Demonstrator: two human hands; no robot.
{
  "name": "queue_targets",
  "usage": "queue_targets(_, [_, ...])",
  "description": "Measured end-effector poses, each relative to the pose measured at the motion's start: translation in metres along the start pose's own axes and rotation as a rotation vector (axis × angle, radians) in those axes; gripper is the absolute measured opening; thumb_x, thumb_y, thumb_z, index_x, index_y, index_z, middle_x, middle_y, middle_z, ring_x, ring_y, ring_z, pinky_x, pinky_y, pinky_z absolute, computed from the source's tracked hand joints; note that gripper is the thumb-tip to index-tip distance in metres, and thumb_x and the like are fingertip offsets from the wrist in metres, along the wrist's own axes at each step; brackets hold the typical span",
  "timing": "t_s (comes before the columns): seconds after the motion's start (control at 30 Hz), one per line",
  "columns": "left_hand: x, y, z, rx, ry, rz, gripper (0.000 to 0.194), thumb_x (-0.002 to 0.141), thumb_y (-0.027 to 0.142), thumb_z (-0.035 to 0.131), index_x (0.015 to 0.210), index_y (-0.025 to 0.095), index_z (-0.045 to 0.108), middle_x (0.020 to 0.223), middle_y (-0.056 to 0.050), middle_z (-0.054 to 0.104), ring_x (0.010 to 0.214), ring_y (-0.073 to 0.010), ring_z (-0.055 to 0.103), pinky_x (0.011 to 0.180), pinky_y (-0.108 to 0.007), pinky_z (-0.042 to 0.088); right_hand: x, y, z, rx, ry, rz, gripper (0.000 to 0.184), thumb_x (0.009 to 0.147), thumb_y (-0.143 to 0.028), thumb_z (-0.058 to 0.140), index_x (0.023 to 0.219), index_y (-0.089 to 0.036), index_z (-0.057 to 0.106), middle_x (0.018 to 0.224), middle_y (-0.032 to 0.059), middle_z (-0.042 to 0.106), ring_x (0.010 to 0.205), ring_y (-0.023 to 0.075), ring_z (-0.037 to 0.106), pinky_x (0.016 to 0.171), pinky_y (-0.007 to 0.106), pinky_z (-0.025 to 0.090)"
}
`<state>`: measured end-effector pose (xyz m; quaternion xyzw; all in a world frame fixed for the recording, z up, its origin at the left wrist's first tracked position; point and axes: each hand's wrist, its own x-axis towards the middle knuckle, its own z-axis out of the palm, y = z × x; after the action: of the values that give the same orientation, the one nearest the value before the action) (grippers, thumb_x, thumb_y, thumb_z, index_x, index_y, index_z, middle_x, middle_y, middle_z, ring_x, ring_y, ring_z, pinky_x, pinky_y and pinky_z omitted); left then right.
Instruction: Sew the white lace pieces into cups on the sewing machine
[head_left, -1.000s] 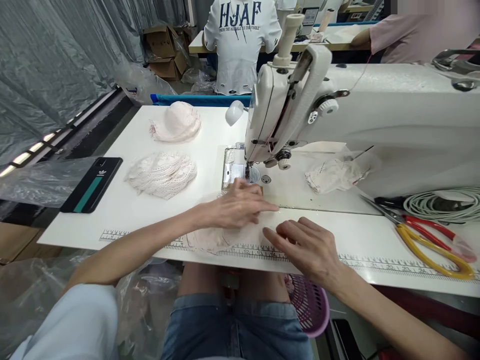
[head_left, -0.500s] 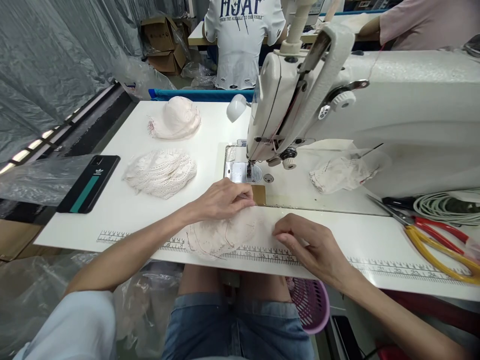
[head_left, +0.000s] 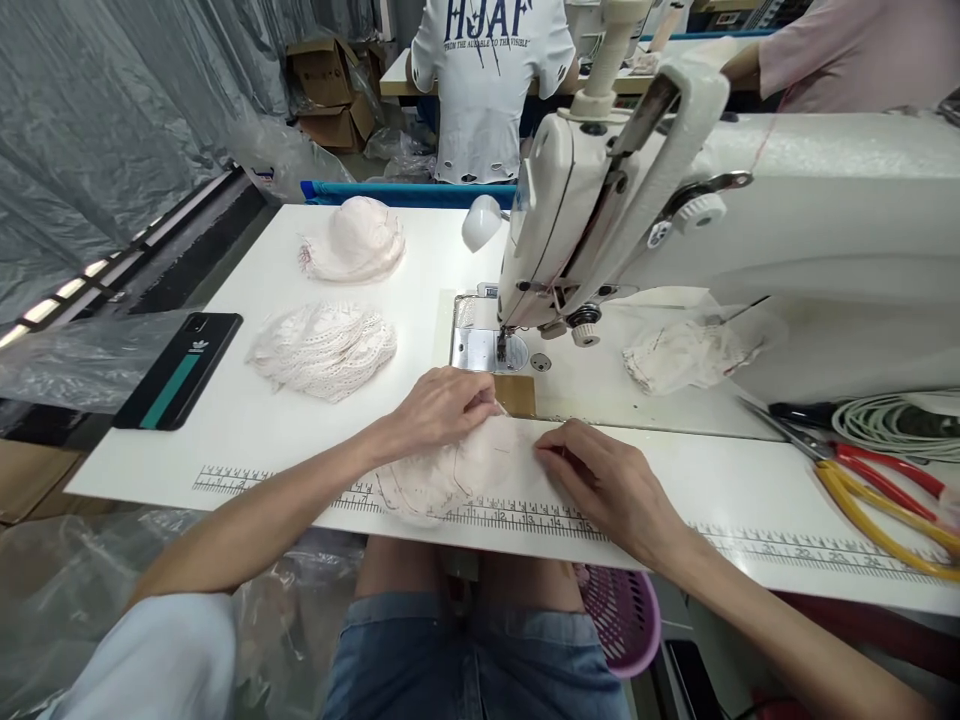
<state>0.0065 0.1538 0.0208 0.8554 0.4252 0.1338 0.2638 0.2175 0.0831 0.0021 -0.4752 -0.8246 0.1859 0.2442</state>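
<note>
A thin, pale pink fabric piece (head_left: 427, 485) with stitched thread lines lies at the table's front edge, over the printed ruler. My left hand (head_left: 444, 408) is closed on its upper edge, thumb and fingers pinched together just in front of the sewing machine's needle plate (head_left: 480, 348). To the right of the fabric, my right hand (head_left: 600, 480) has its thumb and fingertips pressed together. Whatever lies between those fingertips is too small or hidden to tell. The presser foot (head_left: 502, 343) of the white sewing machine (head_left: 551, 225) stands beyond both hands.
Left on the table (head_left: 247, 410) are a white lace bundle (head_left: 326, 350), a pale pink fabric bundle (head_left: 356, 240) and a black phone (head_left: 180, 370). More fabric (head_left: 686, 355) sits under the machine arm. Scissors (head_left: 847, 480) lie right; a purple basket (head_left: 637, 620) stands below. People sit ahead.
My right hand has moved slightly left, closer to the fabric, and its fingers are drawn together more. My left hand has shifted slightly left with the fabric edge. The view has tilted a little.
</note>
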Motion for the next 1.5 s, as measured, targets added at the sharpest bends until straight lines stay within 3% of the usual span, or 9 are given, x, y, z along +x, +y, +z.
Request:
queue_targets(0.33, [0.001, -0.002, 0.002, 0.053, 0.002, -0.011, 0.013, 0.089, 0.02, 0.045, 0.078, 0.014, 0.052, 0.08, -0.001, 0.061, 0.067, -0.0103, 0.053, 0.058, -0.023, 0.04, 0.006, 0.002, 0.003, -0.055, 0.031, -0.03, 0.02, 0.093, -0.024, 0.041, 0.092, -0.017, 0.06, 0.077, 0.0054, 0.062, 0.06, 0.0134, 0.059, 0.052, 0.023, 0.046])
queue_targets(1.5, [0.015, -0.013, -0.001, -0.035, 0.079, -0.011, 0.021, 0.09, 0.014, 0.036, 0.079, 0.013, 0.053, 0.081, -0.002, 0.058, 0.063, -0.0078, 0.049, 0.059, -0.023, 0.041, 0.03, 0.022, 0.004, -0.168, -0.001, -0.143, 0.027, 0.095, -0.021, 0.039, 0.11, -0.014, 0.059, 0.08, 0.0059, 0.058, 0.054, 0.0094, 0.054, 0.041, 0.02, 0.041])
